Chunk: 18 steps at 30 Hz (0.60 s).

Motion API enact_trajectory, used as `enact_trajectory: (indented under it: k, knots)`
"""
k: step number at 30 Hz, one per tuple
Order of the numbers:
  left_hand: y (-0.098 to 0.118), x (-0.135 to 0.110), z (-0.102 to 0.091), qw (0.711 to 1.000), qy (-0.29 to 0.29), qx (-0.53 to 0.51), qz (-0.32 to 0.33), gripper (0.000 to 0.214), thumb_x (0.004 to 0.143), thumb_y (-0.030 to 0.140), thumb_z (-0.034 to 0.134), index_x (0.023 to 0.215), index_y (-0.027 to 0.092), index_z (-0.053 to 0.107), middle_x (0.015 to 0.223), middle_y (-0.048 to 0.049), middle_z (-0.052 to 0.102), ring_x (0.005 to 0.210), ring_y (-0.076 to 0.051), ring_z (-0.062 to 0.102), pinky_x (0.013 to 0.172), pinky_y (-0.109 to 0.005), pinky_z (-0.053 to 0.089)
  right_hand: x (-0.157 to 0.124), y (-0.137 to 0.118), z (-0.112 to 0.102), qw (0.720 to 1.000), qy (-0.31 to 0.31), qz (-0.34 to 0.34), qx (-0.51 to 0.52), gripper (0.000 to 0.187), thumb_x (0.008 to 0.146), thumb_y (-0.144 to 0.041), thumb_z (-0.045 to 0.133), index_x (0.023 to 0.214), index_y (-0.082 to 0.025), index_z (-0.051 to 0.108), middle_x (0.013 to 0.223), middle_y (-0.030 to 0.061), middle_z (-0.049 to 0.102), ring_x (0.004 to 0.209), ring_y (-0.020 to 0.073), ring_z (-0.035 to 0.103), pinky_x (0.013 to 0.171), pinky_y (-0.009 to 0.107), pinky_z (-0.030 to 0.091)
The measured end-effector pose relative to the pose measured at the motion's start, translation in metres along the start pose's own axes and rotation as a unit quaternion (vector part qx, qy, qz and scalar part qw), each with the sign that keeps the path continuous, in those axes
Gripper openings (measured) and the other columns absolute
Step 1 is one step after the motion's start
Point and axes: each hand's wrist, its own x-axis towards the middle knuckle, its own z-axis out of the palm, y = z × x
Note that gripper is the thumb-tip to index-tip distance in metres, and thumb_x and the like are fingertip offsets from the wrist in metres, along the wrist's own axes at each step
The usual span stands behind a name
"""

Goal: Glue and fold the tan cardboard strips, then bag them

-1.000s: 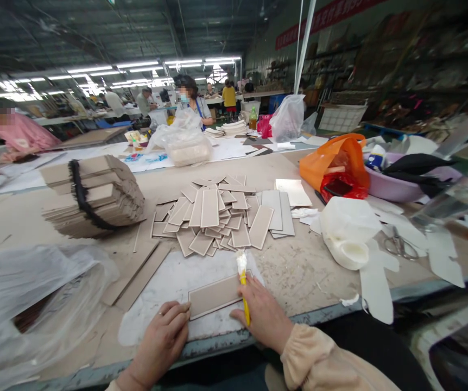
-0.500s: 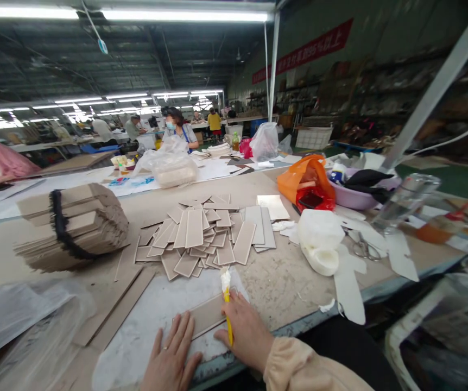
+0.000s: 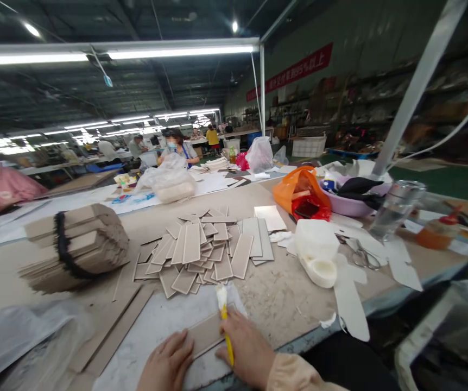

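Note:
A flat beige board strip (image 3: 206, 332) lies on a white sheet (image 3: 164, 320) at the table's front edge. My left hand (image 3: 168, 358) is closed at the strip's left end, its fingers bent together over that end. My right hand (image 3: 248, 345) grips a brush with a yellow handle (image 3: 228, 342), its bristle end coated white and pointing away from me. The fingers of that hand also rest at the strip's right end. Just beyond lies a loose pile of similar beige strips (image 3: 192, 244), with a few grey pieces (image 3: 255, 239) at its right.
Strapped boards (image 3: 75, 244) stand left, near long strips (image 3: 115, 328) and clear plastic (image 3: 34, 331). On the right are a cut white container (image 3: 316, 244), scissors (image 3: 365, 256), an orange bag (image 3: 299, 193), a clear jar (image 3: 399, 209) and a bottle (image 3: 437, 231). Co-workers sit beyond.
My left hand's fingers, spread flat before, are now drawn together and bent at the strip's left end. My right hand keeps the brush in nearly the same place. The camera view has tilted upward.

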Motion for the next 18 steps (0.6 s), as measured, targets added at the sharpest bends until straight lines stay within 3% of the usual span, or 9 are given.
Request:
enact_trajectory:
  k: [2,5,7,10,13,15,18]
  knots:
    - [0.009,0.011,-0.015,0.998,-0.007,-0.034,-0.058,0.037,0.083,0.021,0.056,0.118,0.027,0.067,0.126,-0.0090,0.064,0.114,-0.024,0.062,0.098,-0.039,0.050,-0.001,0.004,-0.004,1.000,0.012,0.008,0.004,0.033,0.074,-0.013,0.074,0.099,-0.022,0.055,0.113,0.0064,0.061,0.116,0.0253,0.054,0.109,0.041,0.035]
    - [0.021,0.027,-0.034,0.981,-0.041,-0.087,-0.166,0.057,0.065,0.013,0.065,0.122,0.018,0.062,0.123,-0.0121,0.061,0.112,-0.026,0.058,0.100,-0.039,0.044,0.000,0.003,-0.006,1.000,0.022,0.005,0.012,0.031,0.073,-0.006,0.068,0.095,-0.022,0.052,0.109,0.0061,0.063,0.108,0.0256,0.058,0.103,0.042,0.042]
    - [0.025,0.035,-0.044,0.965,-0.073,-0.130,-0.214,0.060,0.056,0.017,0.071,0.115,0.015,0.063,0.115,-0.0125,0.062,0.108,-0.030,0.056,0.095,-0.039,0.043,0.002,0.001,-0.008,0.999,0.032,0.002,0.016,0.026,0.077,-0.006,0.064,0.091,-0.022,0.050,0.100,0.0050,0.064,0.099,0.0245,0.062,0.092,0.038,0.049]
    - [0.027,0.040,-0.051,0.946,-0.099,-0.187,-0.245,0.048,0.045,0.025,0.078,0.090,0.017,0.067,0.095,-0.0074,0.063,0.096,-0.030,0.055,0.083,-0.036,0.042,0.003,0.001,-0.016,0.996,0.071,-0.035,0.027,0.014,0.086,-0.012,0.056,0.087,-0.023,0.047,0.092,0.0044,0.064,0.089,0.0228,0.064,0.079,0.034,0.054]
    - [0.028,0.037,-0.049,0.917,-0.121,-0.283,-0.254,0.029,0.054,0.040,0.073,0.069,0.017,0.063,0.067,0.0003,0.055,0.072,-0.020,0.053,0.065,-0.028,0.039,0.002,0.007,-0.029,0.986,0.129,-0.100,0.022,0.008,0.094,-0.021,0.049,0.087,-0.024,0.047,0.100,0.0076,0.065,0.098,0.0236,0.064,0.084,0.036,0.055]
    - [0.031,0.033,-0.046,0.885,-0.132,-0.368,-0.253,0.036,0.063,0.052,0.063,0.064,0.016,0.058,0.057,0.0034,0.045,0.058,-0.013,0.045,0.055,-0.025,0.032,0.000,0.011,-0.041,0.979,0.160,-0.126,0.003,0.010,0.097,-0.025,0.047,0.087,-0.025,0.048,0.103,0.0087,0.066,0.102,0.0236,0.064,0.087,0.036,0.055]
    - [0.038,0.031,-0.043,0.838,-0.106,-0.470,-0.255,0.054,0.061,0.069,0.057,0.062,0.016,0.053,0.055,0.0037,0.043,0.053,-0.010,0.039,0.051,-0.023,0.027,-0.004,0.015,-0.059,0.968,0.200,-0.148,-0.040,0.013,0.096,-0.032,0.051,0.086,-0.025,0.050,0.106,0.0112,0.068,0.102,0.0249,0.066,0.086,0.035,0.057]
